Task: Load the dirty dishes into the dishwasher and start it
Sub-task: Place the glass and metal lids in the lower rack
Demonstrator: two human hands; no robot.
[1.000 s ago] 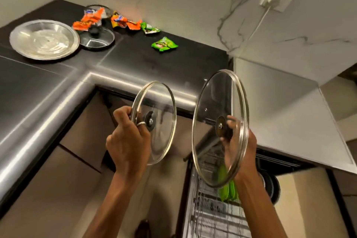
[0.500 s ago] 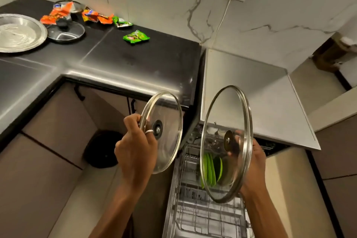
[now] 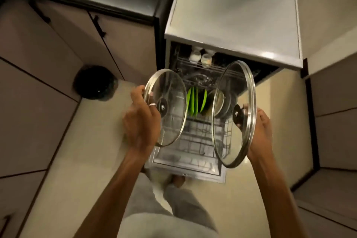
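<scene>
Treat glass against glass, and glass against wire, as the main hazard from here. You hold the small glass lid (image 3: 174,100) and the large glass lid (image 3: 228,133) on edge, facing each other and apart, in the air above the pulled-out lower rack (image 3: 195,141) of the dishwasher (image 3: 231,25). Lowering both at once could knock a rim on the tines, or on the green plates (image 3: 193,102) and dark plates (image 3: 227,102) standing at the rack's back edge. A lid carried by its knob alone may also swing or twist out of the fingers. The open slots toward the rack's front edge look like the safer target, so seat one lid before the other. Your left hand (image 3: 142,121) is raised over the rack's left edge, its grip curled around the knob on the small lid's far face. Your right hand (image 3: 259,129) is raised over the rack's right edge, its grip pinching the large lid's knob, with fingertips visible through the glass. Both forearms reach forward, wrists turned so the lids stand nearly upright.
</scene>
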